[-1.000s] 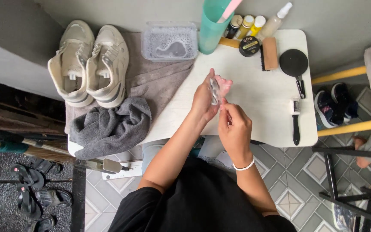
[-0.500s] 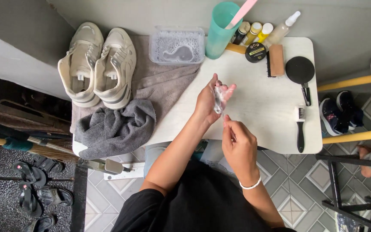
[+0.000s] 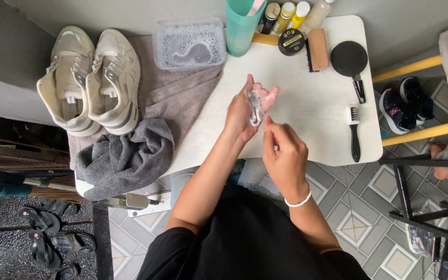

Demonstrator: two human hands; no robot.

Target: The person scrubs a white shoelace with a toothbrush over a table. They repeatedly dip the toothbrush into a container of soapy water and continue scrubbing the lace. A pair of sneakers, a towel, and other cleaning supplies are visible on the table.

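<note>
Left hand (image 3: 245, 111) grips a clear wrapper (image 3: 255, 108) — right hand (image 3: 285, 155) (fingers pinched, empty) just beside.

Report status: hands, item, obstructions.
Left hand holds small clear item over table. Right hand just below it, fingertips near. Nothing between.

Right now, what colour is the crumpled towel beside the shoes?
Dark grey towel, seen clearest in the head view.
</note>
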